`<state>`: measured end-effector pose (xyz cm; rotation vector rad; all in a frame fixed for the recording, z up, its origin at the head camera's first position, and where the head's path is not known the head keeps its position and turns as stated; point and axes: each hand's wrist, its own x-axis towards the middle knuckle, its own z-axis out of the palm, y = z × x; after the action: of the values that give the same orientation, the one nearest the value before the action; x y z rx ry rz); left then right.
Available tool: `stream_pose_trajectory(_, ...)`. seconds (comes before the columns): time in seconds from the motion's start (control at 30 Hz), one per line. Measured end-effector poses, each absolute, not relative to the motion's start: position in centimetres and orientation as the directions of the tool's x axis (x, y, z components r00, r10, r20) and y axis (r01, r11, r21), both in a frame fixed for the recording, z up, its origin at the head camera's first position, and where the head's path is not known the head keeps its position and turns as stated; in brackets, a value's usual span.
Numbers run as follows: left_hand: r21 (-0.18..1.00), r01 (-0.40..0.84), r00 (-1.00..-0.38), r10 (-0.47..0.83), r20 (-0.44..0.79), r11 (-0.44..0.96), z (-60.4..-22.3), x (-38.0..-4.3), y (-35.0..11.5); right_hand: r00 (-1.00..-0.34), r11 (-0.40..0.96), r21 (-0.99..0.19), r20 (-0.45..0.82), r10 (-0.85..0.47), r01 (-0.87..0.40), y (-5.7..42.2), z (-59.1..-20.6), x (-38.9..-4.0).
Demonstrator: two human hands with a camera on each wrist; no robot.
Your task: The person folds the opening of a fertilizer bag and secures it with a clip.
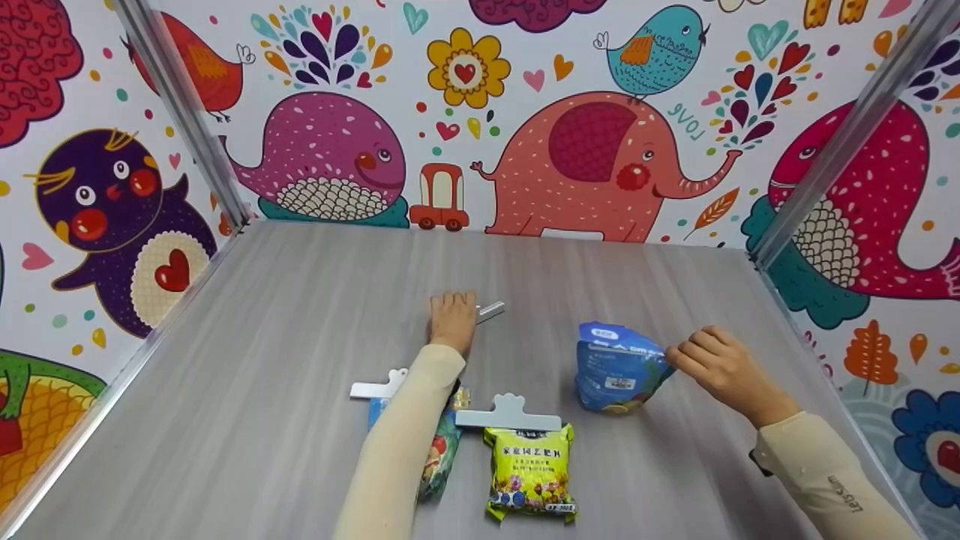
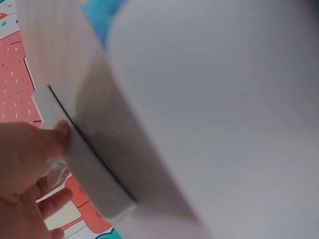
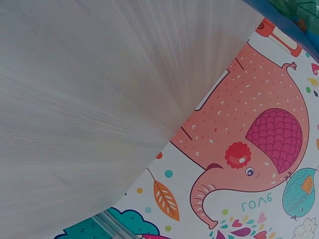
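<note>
My left hand (image 1: 454, 319) grips a white bag clip (image 1: 491, 310) over the middle of the table. In the left wrist view the thumb presses on the clip's long bar (image 2: 94, 172), whose edges lie together. At the right, my right hand (image 1: 720, 367) pinches the upper corner of a blue printed bag (image 1: 619, 371), which stands upright. The right wrist view shows only an edge of that bag (image 3: 299, 22), and the hand is out of its frame.
Nearer me lies a yellow-green bag (image 1: 531, 472) with a white clip (image 1: 510, 416) across its top. Left of it, a blue-green bag (image 1: 441, 469) is partly hidden by my left forearm, with another white clip (image 1: 375, 388) at its top. A printed wall (image 1: 517, 75) borders the table (image 1: 300, 300).
</note>
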<state>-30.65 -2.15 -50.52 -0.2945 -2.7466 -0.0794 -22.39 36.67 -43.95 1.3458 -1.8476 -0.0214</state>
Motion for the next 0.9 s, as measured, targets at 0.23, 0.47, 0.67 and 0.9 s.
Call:
stream_pose_trajectory(0.23, 0.014, 0.244, -0.900, 0.221, 0.375, 0.970, -50.46, -30.67, -1.99, -0.099, 0.437, 0.447, 0.601, -0.793, -0.780, 36.72, -44.02, -22.32)
stream_pose_trajectory(0.47, -0.041, 0.271, -0.898, 0.268, 0.350, 0.962, -50.43, -30.93, -1.92, -0.092, 0.432, 0.443, 0.606, -0.790, -0.786, 36.79, -44.05, -22.37)
stream_pose_trajectory(0.67, -0.102, 0.303, -0.874, 0.319, 0.366, 0.948, -50.33, -30.89, -2.01, -0.063, 0.428, 0.451, 0.628, -0.776, -0.783, 36.74, -44.10, -22.56)
stream_pose_trajectory(0.9, -0.144, 0.351, -0.847, 0.379, 0.372, 0.925, -49.85, -30.43, -1.80, -0.053, 0.428, 0.456, 0.633, -0.772, -0.780, 36.74, -44.25, -22.60)
